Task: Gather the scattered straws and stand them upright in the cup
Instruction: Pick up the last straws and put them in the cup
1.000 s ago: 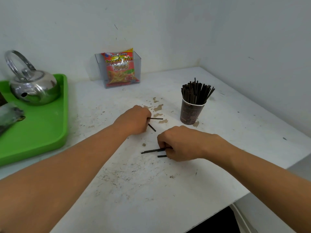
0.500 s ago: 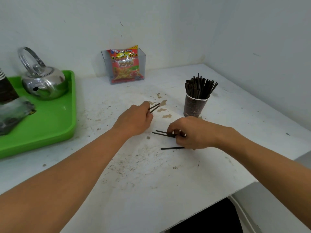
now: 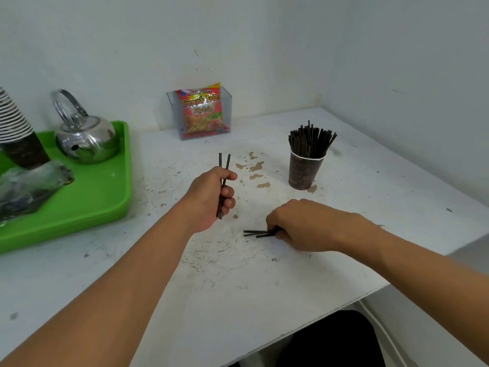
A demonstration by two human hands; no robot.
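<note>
Straws (image 3: 220, 160) in left hand (image 3: 209, 197), right hand (image 3: 304, 225)

straws (image 3: 312, 140): black
cup (image 3: 304, 172): dark brown, pale lettering, white rim
counter (image 3: 238, 287): white, dark scuffs and specks, tan patches
tray (image 3: 105, 197): bright green
kettle (image 3: 88, 140): shiny silver
snack packet (image 3: 202, 112): red and orange, yellow lettering
stacked cups (image 3: 14, 128): white rims in stripes, dark brown base
wall (image 3: 264, 35): pale grey-white
</note>
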